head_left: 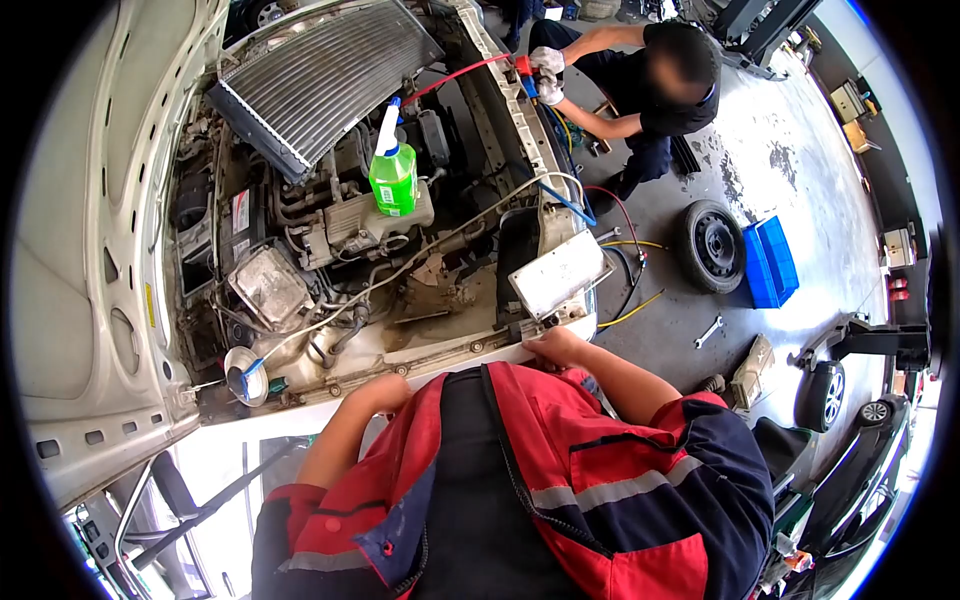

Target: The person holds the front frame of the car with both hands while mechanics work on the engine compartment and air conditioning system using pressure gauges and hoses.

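Left hand (pixel 384 394) and right hand (pixel 556 347) are by a white metal fender (pixel 312 402), the right near a silvery rectangular box (pixel 560 277). Whether their fingers (pixel 538 346) grip, I cannot tell.

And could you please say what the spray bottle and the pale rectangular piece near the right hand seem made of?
Spray bottle: probably smooth plastic; its green body looks translucent.
Pale rectangular piece: possibly metal, bare or painted, given its dull, marked face.

No text can be read: the labels (pixel 240 212) on the green spray bottle (pixel 394 176) and left black box (pixel 260 206), and the yellow sticker (pixel 150 306) on the hood (pixel 75 230), are too small.
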